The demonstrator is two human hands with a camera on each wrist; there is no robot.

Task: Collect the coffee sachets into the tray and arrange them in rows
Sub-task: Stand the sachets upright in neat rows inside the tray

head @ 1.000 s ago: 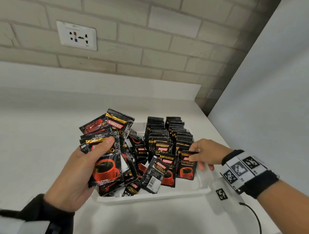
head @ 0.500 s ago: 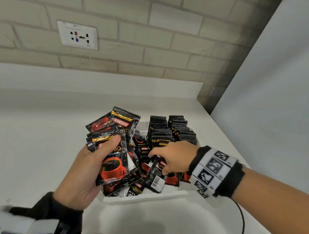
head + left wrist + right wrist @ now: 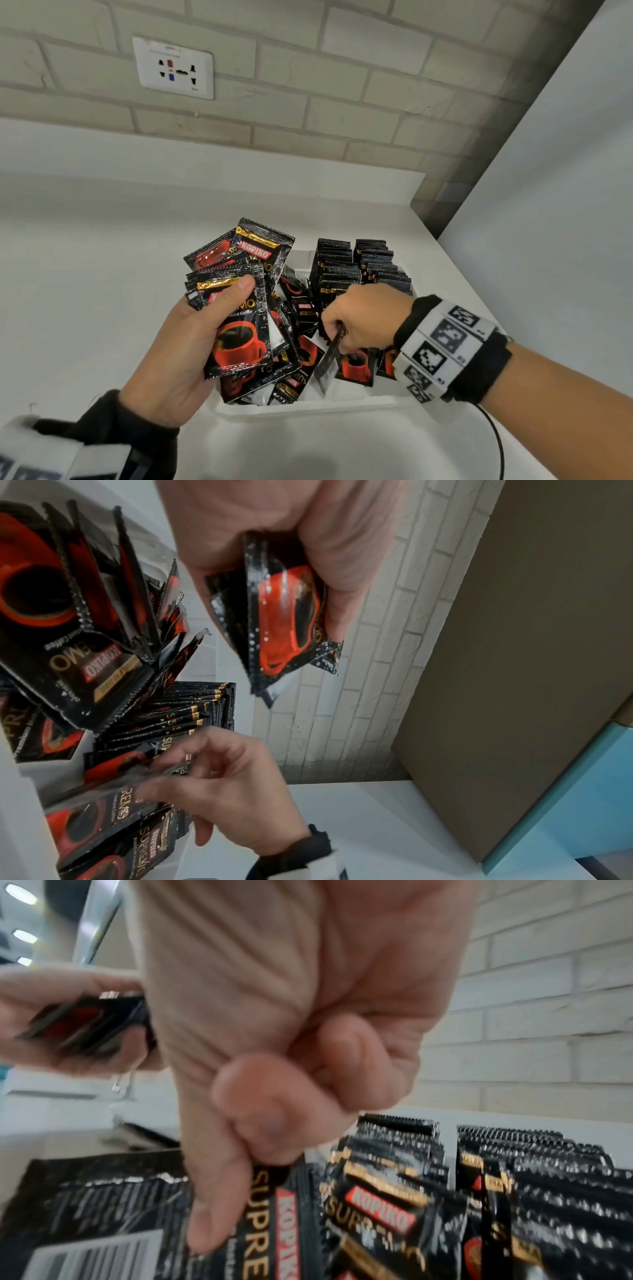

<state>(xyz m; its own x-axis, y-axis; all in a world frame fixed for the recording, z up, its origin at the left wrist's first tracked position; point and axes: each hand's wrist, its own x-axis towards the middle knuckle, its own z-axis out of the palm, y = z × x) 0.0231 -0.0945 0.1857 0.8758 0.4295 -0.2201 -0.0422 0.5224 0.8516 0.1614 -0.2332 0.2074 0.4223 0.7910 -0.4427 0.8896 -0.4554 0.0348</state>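
Note:
My left hand (image 3: 215, 308) grips a fanned bundle of black and red coffee sachets (image 3: 239, 329) above the left side of the white tray (image 3: 308, 407); the thumb lies across the front one. My right hand (image 3: 337, 330) is over the tray's front middle and pinches a single sachet (image 3: 329, 359), seen edge-on, between thumb and finger (image 3: 270, 1123). Two rows of upright sachets (image 3: 356, 267) fill the tray's back right. Loose sachets (image 3: 294, 377) lie jumbled in the front left, partly hidden under the bundle.
The tray sits on a white counter (image 3: 85, 274) against a brick wall with a socket plate (image 3: 173, 66). A white panel (image 3: 548, 205) stands close on the right. A black cable (image 3: 496, 442) hangs from my right wrist.
My right hand moved left from the front of the right-hand row to the loose pile and pinched one sachet, tipping it on edge. My left hand kept its bundle.

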